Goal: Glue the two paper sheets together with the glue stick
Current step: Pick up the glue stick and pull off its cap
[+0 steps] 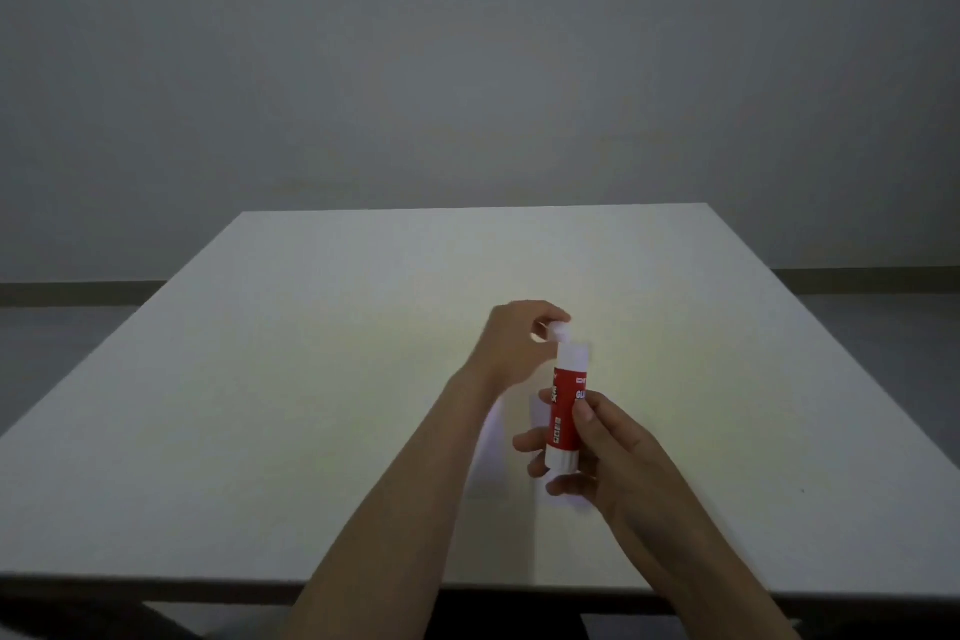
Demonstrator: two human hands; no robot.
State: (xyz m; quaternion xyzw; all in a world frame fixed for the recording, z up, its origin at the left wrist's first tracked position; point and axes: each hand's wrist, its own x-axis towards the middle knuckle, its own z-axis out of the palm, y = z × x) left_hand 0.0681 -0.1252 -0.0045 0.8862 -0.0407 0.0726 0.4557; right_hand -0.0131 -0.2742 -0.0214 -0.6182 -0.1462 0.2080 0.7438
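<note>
From the head camera, a white table (pixel 260 379) fills the lower half of the picture, with a plain grey wall (pixel 467 42) behind it.

Both forearms reach in from the bottom edge and meet right of the table's middle. The right hand (pixel 613 452) grips the glue stick (pixel 567 411) around its lower half, thumb on the near side of the red label and fingers curled round the far side. The stick stands nearly upright above the table, its white base low in the hand and its white upper section rising clear of the fingers.

The left hand (pixel 514 343) is higher and farther from the camera, wrist bent, fingertips pinching a small white cap (pixel 557 330) at the very top of the stick. Whether the cap sits on the stick or is just off it cannot be told.

Under the hands lies pale paper (pixel 496 457), flat on the table and mostly hidden by the arms. It is washed out against the tabletop, so its edges and the number of sheets cannot be made out.
</note>
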